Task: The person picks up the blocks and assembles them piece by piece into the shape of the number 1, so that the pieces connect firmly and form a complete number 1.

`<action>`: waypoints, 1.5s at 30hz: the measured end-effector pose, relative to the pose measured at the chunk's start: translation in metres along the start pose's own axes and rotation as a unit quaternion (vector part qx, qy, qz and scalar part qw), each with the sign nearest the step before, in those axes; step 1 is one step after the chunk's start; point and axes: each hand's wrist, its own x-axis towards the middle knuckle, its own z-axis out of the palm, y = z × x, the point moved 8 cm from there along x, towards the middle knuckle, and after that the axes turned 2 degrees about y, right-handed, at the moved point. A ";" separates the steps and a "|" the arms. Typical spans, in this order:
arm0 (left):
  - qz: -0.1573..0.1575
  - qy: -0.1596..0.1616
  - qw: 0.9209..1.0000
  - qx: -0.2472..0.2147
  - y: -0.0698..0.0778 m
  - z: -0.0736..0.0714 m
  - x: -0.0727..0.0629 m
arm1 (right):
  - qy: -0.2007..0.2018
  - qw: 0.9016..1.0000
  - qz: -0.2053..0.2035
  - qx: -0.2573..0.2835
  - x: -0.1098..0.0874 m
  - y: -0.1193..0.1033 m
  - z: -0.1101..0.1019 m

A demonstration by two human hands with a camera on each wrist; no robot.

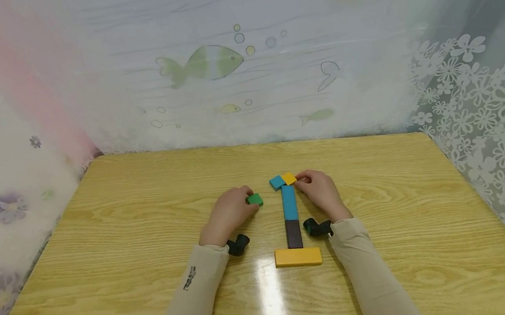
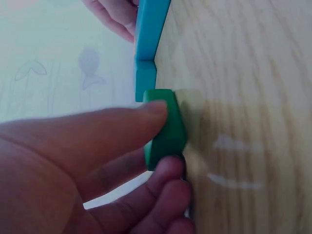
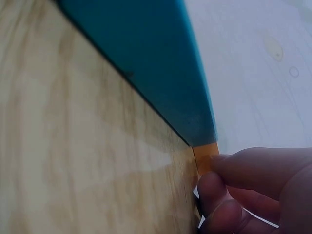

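Note:
My left hand [image 1: 228,214] pinches a small green block [image 1: 255,200] between thumb and fingers, just left of a row of blocks. In the left wrist view the green block [image 2: 171,129] is close to the table surface. At the far end of the row, my right hand [image 1: 321,191] pinches a small yellow block [image 1: 289,178], seen orange in the right wrist view. Beside that lies a small blue block [image 1: 276,182], set at an angle. Below them run a long blue block [image 1: 289,203], a dark block [image 1: 293,234] and a crosswise yellow block [image 1: 298,257].
The blocks lie on a wood-grain table [image 1: 130,246]. Black wrist-worn devices [image 1: 239,245] jut inward from both sleeves. A curtain [image 1: 212,101] with fish drawings hangs behind the table's far edge, and a white floral lace curtain [image 1: 474,90] hangs at the right.

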 end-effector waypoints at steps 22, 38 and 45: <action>0.005 0.021 0.998 -0.059 -0.003 0.007 0.011 | 0.006 1.000 -0.003 -0.002 0.001 0.002 0.000; 0.011 0.035 0.998 -0.044 0.001 0.011 0.017 | 0.004 1.000 0.003 -0.003 0.002 0.002 0.000; 0.010 0.039 0.998 -0.044 0.004 0.013 0.018 | 0.004 1.000 0.001 -0.003 0.002 0.002 0.000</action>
